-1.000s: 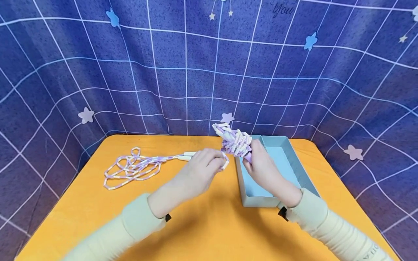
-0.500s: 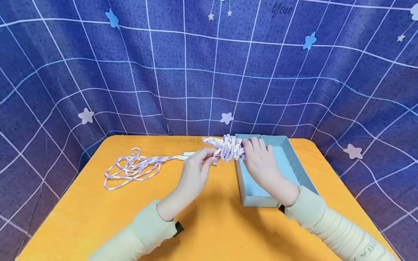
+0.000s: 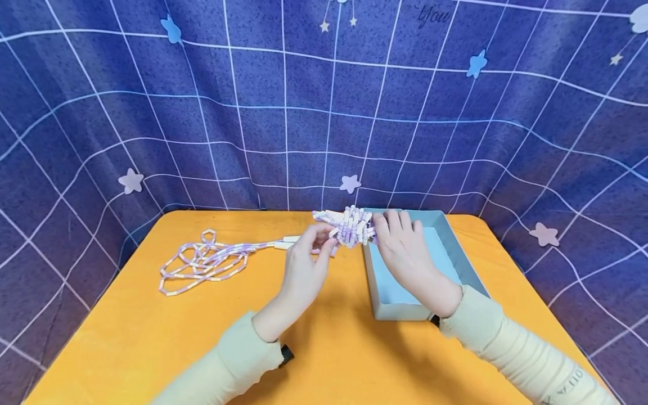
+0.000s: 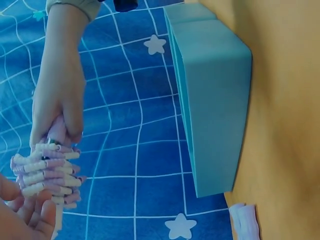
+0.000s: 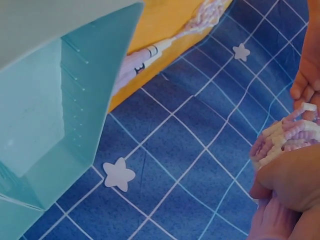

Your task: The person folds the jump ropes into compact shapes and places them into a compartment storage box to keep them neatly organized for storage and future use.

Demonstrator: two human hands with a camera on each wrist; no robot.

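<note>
A purple-and-white beaded jump rope [image 3: 351,228] is held above the table, its cord wound in several turns around its purple handles. My right hand [image 3: 406,253] grips the handles at the right end of the bundle; in the right wrist view the thumb lies across a pink-purple handle [image 5: 272,220]. At the bundle's left side my left hand [image 3: 305,261] pinches the beaded cord between thumb and fingers. In the left wrist view its fingers are curled against the wound turns [image 4: 47,172]. A second beaded jump rope [image 3: 223,256] lies loosely looped on the table at the left.
A grey-blue open box [image 3: 405,313] stands on the orange-covered table [image 3: 152,337], beneath and behind my right hand. White-ended handles [image 3: 285,242] of the second rope lie left of my left hand. A blue grid-patterned curtain [image 3: 253,129] encloses the table's back and sides.
My left hand has moved right and up to the wound bundle. The bundle has turned from slanting to nearly level, and my right hand has rotated with it. The second rope has stayed put.
</note>
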